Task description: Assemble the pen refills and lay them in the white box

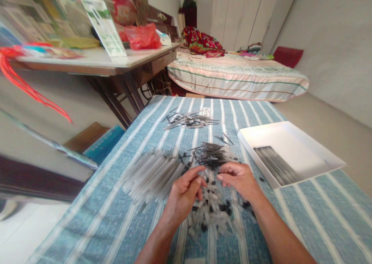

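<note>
My left hand [187, 188] hovers over the middle of the striped cloth, thumb and fingers drawn together; what they hold, if anything, is too small to make out. My right hand [236, 178] faces it from the right, fingertips pinched beside a pile of thin dark rods [213, 153]. Below and between both hands lie small clear and black pieces [212, 206]. A blurred stack of long translucent tubes [154, 175] is left of my left hand. To the right, a white box [314, 151] holds a row of dark-filled tubes [274, 165].
Another loose pile of thin rods and clear pieces [190, 119] lies farther back on the blue striped tablecloth [113, 202]. A sewing table [116, 64] with bags stands back left. Behind is a bed [238, 76]; red strings [35, 91] hang at the left.
</note>
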Demonstrator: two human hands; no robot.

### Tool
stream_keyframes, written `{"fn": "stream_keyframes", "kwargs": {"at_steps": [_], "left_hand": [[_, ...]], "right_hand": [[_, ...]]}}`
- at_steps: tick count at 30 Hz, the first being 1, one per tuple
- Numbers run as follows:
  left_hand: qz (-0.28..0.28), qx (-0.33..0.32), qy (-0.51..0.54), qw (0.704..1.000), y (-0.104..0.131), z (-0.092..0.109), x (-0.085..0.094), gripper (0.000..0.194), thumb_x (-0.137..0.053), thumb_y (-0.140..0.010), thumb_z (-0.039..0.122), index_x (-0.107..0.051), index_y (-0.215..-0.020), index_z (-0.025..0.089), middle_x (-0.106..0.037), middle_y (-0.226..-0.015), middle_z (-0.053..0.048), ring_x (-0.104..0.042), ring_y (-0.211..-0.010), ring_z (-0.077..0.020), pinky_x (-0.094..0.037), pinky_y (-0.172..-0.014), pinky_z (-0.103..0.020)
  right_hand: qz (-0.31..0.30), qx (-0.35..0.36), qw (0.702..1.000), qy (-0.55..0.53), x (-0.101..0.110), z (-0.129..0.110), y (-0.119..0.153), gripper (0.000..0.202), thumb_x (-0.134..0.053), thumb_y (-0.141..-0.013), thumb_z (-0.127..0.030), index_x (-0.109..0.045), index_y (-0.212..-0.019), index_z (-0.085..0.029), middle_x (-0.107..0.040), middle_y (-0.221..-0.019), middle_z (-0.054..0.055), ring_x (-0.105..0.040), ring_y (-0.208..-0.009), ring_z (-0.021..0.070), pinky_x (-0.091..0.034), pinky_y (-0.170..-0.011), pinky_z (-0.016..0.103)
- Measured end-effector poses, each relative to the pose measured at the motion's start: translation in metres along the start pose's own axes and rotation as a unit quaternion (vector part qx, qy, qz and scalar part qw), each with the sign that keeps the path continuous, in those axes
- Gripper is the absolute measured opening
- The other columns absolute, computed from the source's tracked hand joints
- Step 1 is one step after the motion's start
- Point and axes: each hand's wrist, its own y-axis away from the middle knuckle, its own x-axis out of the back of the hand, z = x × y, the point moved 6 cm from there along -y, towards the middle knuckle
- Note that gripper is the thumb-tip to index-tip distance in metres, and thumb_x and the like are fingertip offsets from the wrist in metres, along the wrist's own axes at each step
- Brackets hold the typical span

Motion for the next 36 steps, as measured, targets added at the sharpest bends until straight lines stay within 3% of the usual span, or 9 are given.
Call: {"fn": "stream_keyframes", "kwargs": {"at_steps": [6, 14, 26, 36], "left_hand": [[-0.077, 0.024, -0.046, 0.996, 0.002, -0.010, -0.013, 0.029, -0.047, -0.081, 0.024, -0.055, -0.107, 0.015, -0.060, -0.072, -0.001, -0.049, -0.044, -0.0068, -0.033, -0.041, -0.019], [-0.125, 0.019, -0.093, 0.988, 0.003, -0.010, -0.020, 0.015, -0.044, -0.083, 0.022, -0.055, -0.091, 0.017, -0.061, -0.073, 0.000, -0.049, -0.046, -0.0065, -0.035, -0.044, -0.019], [-0.122, 0.025, -0.116, 0.985, 0.006, -0.002, -0.023, 0.013, -0.046, -0.080, 0.019, -0.058, -0.083, 0.017, -0.061, -0.069, 0.000, -0.048, -0.043, -0.0075, -0.036, -0.044, -0.020], [-0.128, 0.039, -0.122, 0.983, 0.006, -0.007, -0.025, 0.013, -0.045, -0.079, 0.020, -0.057, -0.082, 0.016, -0.060, -0.068, 0.000, -0.047, -0.043, -0.0075, -0.036, -0.043, -0.019]], "right_hand": [[-0.025, 0.023, 0.994, -0.103, 0.001, -0.011, 0.006, 0.013, -0.070, -0.067, -0.027, -0.067, -0.073, -0.016, -0.059, -0.055, -0.002, -0.052, -0.045, 0.0088, -0.042, -0.045, 0.020], [-0.078, 0.050, 0.993, -0.075, -0.006, -0.019, 0.009, 0.015, -0.064, -0.075, -0.028, -0.069, -0.081, -0.015, -0.059, -0.062, -0.001, -0.053, -0.049, 0.0087, -0.044, -0.049, 0.020], [-0.101, 0.043, 0.993, -0.030, -0.005, -0.018, 0.011, 0.018, -0.063, -0.075, -0.033, -0.067, -0.078, -0.015, -0.057, -0.063, -0.001, -0.053, -0.050, 0.0090, -0.043, -0.049, 0.020], [-0.121, 0.041, 0.992, -0.013, -0.007, -0.015, 0.011, 0.019, -0.063, -0.075, -0.032, -0.068, -0.077, -0.015, -0.059, -0.064, 0.000, -0.053, -0.049, 0.0085, -0.043, -0.049, 0.021]]}}
